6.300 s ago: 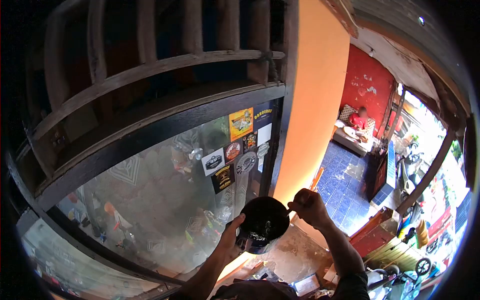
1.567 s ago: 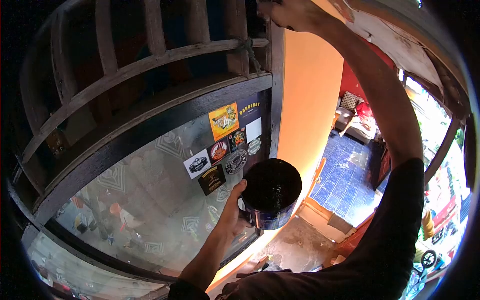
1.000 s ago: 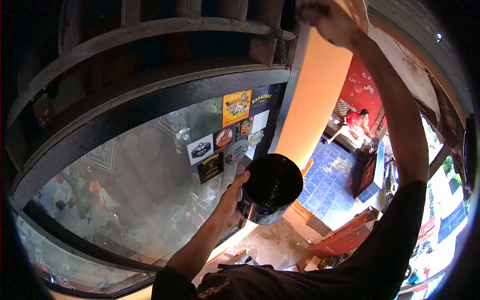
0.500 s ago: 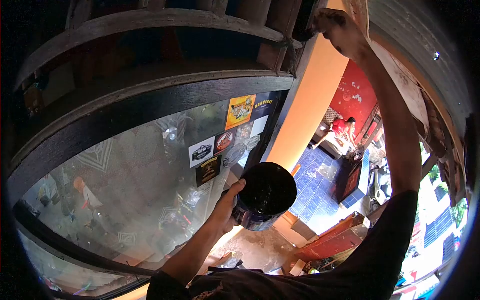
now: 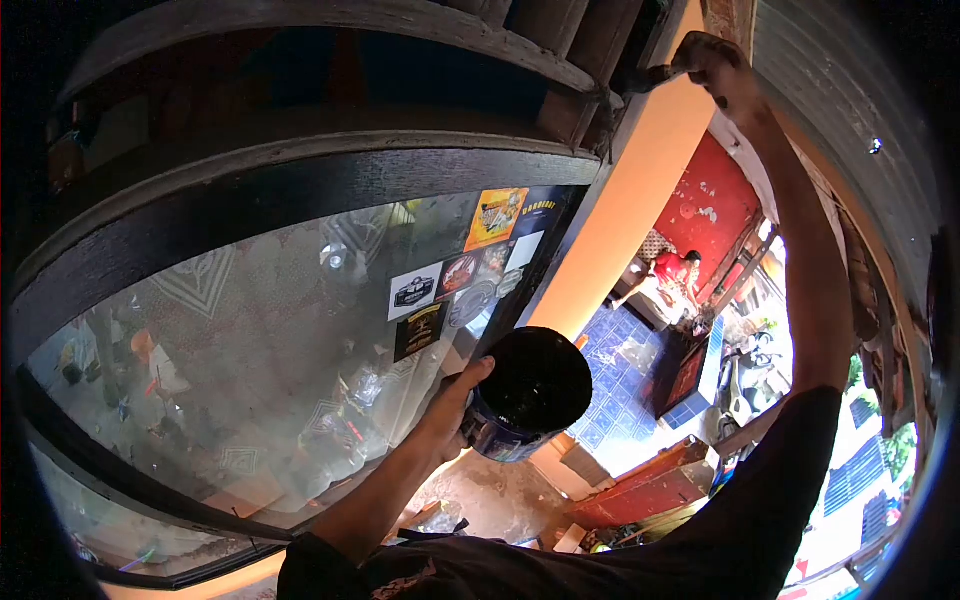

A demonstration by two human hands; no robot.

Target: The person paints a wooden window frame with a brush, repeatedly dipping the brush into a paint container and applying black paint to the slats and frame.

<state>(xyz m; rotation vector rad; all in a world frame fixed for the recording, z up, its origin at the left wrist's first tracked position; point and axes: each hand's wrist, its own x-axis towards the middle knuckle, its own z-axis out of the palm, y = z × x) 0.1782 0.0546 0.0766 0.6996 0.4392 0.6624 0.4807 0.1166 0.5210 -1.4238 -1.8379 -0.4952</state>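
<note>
My left hand is closed on the side of a paint can, its thumb near the rim. Glossy dark paint shows inside the open top. High at the upper right, my right hand has its fingers wrapped round a paintbrush, and dark smears mark the skin. The brush points left, at the dark wooden frame post beside the orange wall edge; whether its bristles touch the wood cannot be made out. Below the slats, a black-painted rail runs above the window glass.
Several stickers are on the glass. Wooden slats cross the top. Far below, a person in red sits near a blue tiled floor. A red wooden piece of furniture stands lower right. Corrugated roofing hangs close to my right arm.
My right hand has shifted slightly right and down in view, and the brush shows more clearly. The window and frame sit a little differently in view. The can stays in my left hand.
</note>
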